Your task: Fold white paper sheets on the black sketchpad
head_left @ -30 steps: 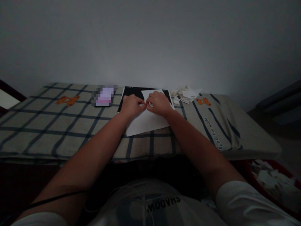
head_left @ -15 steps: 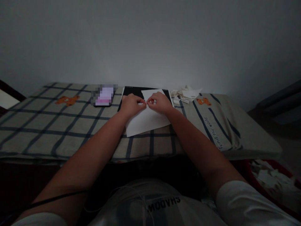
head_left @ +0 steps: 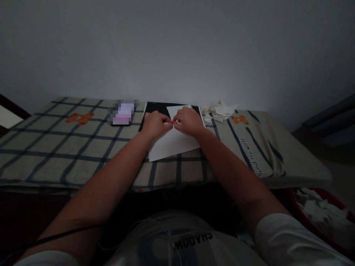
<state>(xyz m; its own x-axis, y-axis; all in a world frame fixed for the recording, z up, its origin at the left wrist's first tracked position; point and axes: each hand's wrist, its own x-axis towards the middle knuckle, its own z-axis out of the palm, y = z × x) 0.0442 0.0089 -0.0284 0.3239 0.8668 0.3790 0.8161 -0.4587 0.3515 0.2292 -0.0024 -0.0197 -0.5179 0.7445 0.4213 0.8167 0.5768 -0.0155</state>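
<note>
Both my hands on the paper [head_left: 172, 144]: left hand [head_left: 155, 123] and right hand [head_left: 188, 121] pinching it, fingertips touching; phone [head_left: 123, 112] left of them.

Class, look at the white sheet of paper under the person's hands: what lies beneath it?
A black board shows past the white sheet at its far edge, on the checked cloth. Both hands, left hand and right hand, press on the sheet; what it covers cannot be seen.

Matt paper sheet [head_left: 172, 142] – woven cloth cover [head_left: 83, 147]
</note>
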